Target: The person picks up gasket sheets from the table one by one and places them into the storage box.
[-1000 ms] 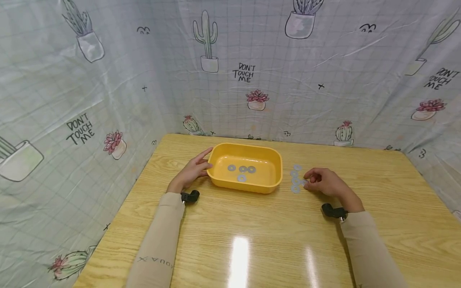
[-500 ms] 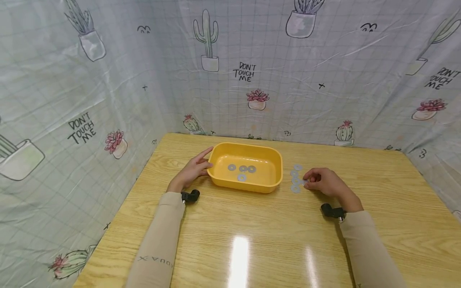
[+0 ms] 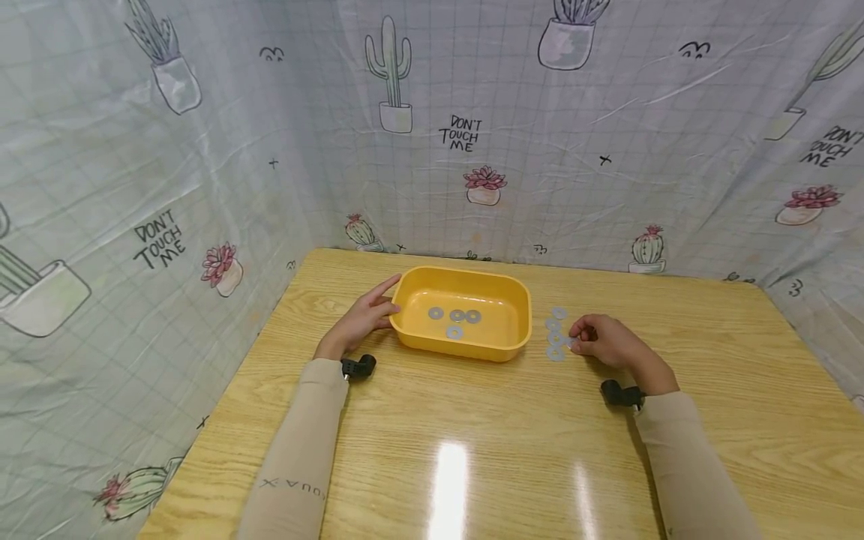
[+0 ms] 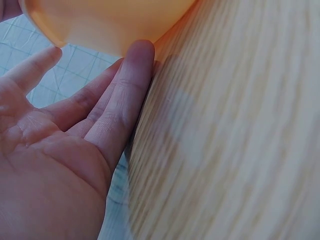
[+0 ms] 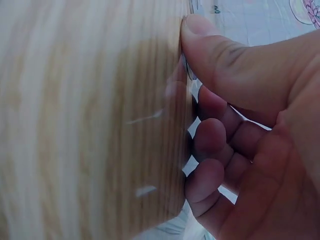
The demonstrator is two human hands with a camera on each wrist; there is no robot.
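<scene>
A yellow plastic tray (image 3: 466, 347) sits at the middle of the wooden table, with several grey metal washers (image 3: 456, 316) lying inside it. My left hand (image 3: 367, 316) rests with straight fingers against the tray's left end; the left wrist view shows the fingertips (image 4: 137, 52) touching the tray wall (image 4: 100, 25). Right of the tray, several more washers (image 3: 555, 339) lie in a loose column on the table. My right hand (image 3: 578, 342) is beside them, fingers curled. Its thumb (image 5: 200, 30) presses a washer (image 5: 190, 72) at the tabletop, pinching it.
The table (image 3: 486, 450) is shiny light wood with bare surface in front of both arms. A plastic sheet printed with cacti (image 3: 472, 135) walls in the back and both sides. Small black cameras (image 3: 358, 367) sit at both wrists.
Both hands have stayed nearly still. The right hand has crept slightly left against the washers on the table.
</scene>
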